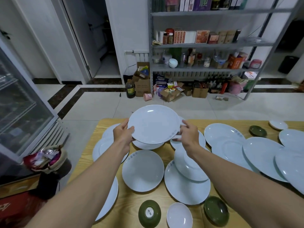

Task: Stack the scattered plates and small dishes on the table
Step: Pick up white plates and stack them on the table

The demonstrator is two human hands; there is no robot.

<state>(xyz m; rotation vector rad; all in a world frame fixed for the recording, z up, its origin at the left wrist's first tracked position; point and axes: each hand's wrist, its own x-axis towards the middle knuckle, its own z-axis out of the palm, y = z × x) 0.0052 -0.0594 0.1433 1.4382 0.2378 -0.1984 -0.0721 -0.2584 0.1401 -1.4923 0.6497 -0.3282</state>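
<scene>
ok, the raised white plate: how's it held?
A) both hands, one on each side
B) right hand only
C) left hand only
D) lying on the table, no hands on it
A: the left hand grips the left rim of the white plate and the right hand the right rim, above the table.

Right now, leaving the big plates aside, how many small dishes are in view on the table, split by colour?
Green small dishes: 3
White small dishes: 2
Total: 5
</scene>
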